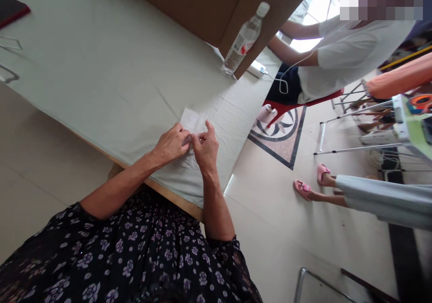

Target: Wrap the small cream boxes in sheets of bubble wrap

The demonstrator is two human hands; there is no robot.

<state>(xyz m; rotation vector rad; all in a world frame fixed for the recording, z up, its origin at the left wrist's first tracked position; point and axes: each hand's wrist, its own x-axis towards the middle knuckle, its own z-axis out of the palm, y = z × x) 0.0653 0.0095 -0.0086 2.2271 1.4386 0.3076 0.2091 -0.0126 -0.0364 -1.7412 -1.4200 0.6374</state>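
Observation:
Near the table's corner, my left hand (173,141) is closed, its fingers curled over the near part of a small, see-through plastic bag (189,118). My right hand (206,149) meets it from the right, thumb and fingers pinched at the same spot by the left fingertips, one finger raised. The bag's far end shows flat beyond the hands. My fingers hide the rest, and anything inside it cannot be made out. Both hands rest low over the pale cloth of the table (101,69).
A clear water bottle (241,42) stands beside a large brown cardboard panel (199,6). A white charger (257,68) with a cable lies behind. A dark red-edged object (11,11) is far left. One person in a white shirt (351,53) sits beyond; another's legs (378,197) are at right.

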